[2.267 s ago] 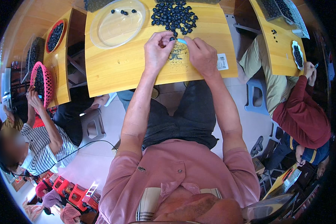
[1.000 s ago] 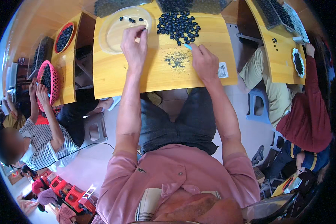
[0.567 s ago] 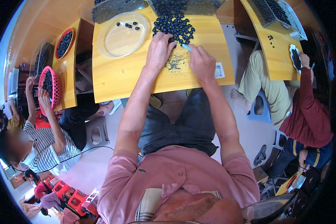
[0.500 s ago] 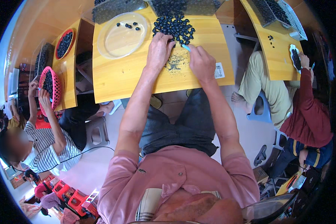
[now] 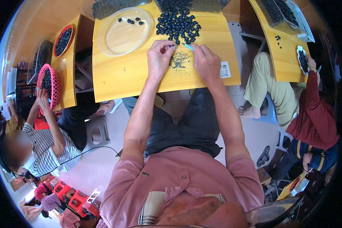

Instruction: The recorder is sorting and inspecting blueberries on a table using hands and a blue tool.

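My left hand (image 5: 159,57) is closed in a pinch on a small black bead-like piece (image 5: 172,46), mostly hidden by the fingertips. In my right hand (image 5: 207,62) is a slim tool with a light blue handle (image 5: 189,47); its thin tip reaches toward the left fingertips, and I cannot tell whether they touch. Just beyond both hands spreads a pile of round, shiny black bead-like pieces (image 5: 177,26), some with pale spots. Dark crumbs (image 5: 179,60) are scattered on the yellow wooden table (image 5: 121,78) between my hands.
A shallow round clear plastic dish (image 5: 121,42) with several black pieces stands left of the pile. Clear bins (image 5: 117,8) line the table's far edge. A white label (image 5: 225,70) lies at right. Co-workers sit both sides, one beside a pink basket (image 5: 54,89).
My left hand has drawn back from the pile's edge toward me, pinching a black piece. My right hand stays nearly in place with the tool. The left co-worker's hands have lowered slightly.
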A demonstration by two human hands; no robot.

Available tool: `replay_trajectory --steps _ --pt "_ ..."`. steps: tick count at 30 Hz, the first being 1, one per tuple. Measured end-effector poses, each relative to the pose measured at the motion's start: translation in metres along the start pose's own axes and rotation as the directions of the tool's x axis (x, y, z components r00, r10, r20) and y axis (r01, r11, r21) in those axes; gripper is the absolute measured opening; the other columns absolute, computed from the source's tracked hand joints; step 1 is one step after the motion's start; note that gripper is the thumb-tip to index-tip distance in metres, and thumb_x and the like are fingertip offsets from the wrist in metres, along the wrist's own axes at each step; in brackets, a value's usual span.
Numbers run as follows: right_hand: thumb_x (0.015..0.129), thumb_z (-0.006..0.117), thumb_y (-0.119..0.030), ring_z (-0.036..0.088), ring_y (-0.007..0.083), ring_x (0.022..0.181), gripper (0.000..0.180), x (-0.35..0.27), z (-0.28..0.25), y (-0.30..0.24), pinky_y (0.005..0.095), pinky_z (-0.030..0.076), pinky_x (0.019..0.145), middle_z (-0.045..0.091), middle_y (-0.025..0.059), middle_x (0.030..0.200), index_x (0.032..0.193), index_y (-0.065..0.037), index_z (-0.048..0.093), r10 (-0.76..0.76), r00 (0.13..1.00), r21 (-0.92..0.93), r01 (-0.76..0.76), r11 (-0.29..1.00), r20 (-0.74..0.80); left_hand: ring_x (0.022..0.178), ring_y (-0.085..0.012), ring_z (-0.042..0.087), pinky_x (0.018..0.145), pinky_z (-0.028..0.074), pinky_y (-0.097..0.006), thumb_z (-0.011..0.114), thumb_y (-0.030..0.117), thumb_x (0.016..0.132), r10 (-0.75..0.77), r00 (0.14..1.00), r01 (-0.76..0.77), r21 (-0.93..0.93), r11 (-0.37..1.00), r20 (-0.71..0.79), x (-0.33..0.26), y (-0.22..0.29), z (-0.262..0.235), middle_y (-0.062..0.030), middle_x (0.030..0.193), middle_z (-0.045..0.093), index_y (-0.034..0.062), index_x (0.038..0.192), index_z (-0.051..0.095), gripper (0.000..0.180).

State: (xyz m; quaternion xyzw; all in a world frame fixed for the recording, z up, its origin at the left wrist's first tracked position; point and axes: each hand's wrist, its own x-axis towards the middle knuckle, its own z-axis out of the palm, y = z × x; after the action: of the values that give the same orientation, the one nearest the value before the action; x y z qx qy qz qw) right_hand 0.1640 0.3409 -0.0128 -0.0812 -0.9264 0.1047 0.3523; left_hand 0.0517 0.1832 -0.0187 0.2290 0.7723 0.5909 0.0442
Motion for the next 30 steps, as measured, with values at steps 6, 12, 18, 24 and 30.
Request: replay_trajectory --steps 6,12,18,24,30 --pt "0.085 0.068 -0.008 0.069 0.0218 0.073 0.023 0.001 -0.002 -0.005 0.0373 0.056 0.060 0.060 0.0033 0.081 0.107 -0.011 0.072 -0.066 0.997 -0.028 0.067 0.997 0.035 0.078 -0.0121 0.067 0.073 0.056 -0.026 0.080 0.000 0.085 0.064 0.998 -0.064 0.000 0.998 -0.012 -0.004 0.004 0.008 -0.0078 0.096 0.071 -0.0002 0.112 0.076 0.026" --pt "0.085 0.067 -0.008 0.068 0.0206 0.073 0.024 0.001 -0.004 -0.004 0.0363 0.056 0.059 0.059 0.0034 0.080 0.108 -0.011 0.071 -0.125 0.989 -0.047 0.128 0.991 0.075 0.077 -0.0095 0.065 0.074 0.057 -0.026 0.081 -0.002 0.084 0.004 1.000 -0.004 -0.043 0.999 0.007 -0.005 0.012 0.008 -0.0058 0.092 0.070 -0.0012 0.115 0.070 0.033" --pt "0.086 0.066 -0.010 0.068 0.0202 0.073 0.024 0.000 -0.003 -0.004 0.0356 0.055 0.058 0.058 0.0035 0.079 0.109 -0.010 0.071 -0.159 0.983 -0.051 0.165 0.985 0.095 0.077 -0.0100 0.065 0.074 0.057 -0.026 0.079 -0.002 0.084 -0.007 0.998 0.009 -0.027 1.000 0.061 -0.004 0.012 0.007 -0.0055 0.088 0.071 -0.0021 0.112 0.067 0.031" --pt "0.086 0.066 -0.011 0.066 0.0205 0.071 0.025 -0.001 -0.002 -0.003 0.0353 0.055 0.058 0.056 0.0036 0.079 0.111 -0.010 0.070 -0.175 0.979 -0.082 0.184 0.980 0.103 0.079 -0.0113 0.067 0.074 0.058 -0.028 0.079 -0.002 0.085 -0.001 0.998 0.002 -0.028 1.000 0.058 -0.006 0.014 0.007 -0.0069 0.091 0.072 -0.0024 0.115 0.067 0.033" --pt "0.086 0.066 -0.011 0.066 0.0211 0.071 0.026 -0.003 -0.002 -0.002 0.0368 0.055 0.058 0.056 0.0041 0.080 0.111 -0.011 0.069 -0.154 0.982 -0.065 0.162 0.985 0.113 0.080 -0.0112 0.068 0.076 0.058 -0.027 0.079 -0.004 0.086 0.001 0.998 0.003 -0.073 0.997 0.062 -0.007 0.014 0.008 -0.0069 0.094 0.072 -0.0026 0.117 0.066 0.034"
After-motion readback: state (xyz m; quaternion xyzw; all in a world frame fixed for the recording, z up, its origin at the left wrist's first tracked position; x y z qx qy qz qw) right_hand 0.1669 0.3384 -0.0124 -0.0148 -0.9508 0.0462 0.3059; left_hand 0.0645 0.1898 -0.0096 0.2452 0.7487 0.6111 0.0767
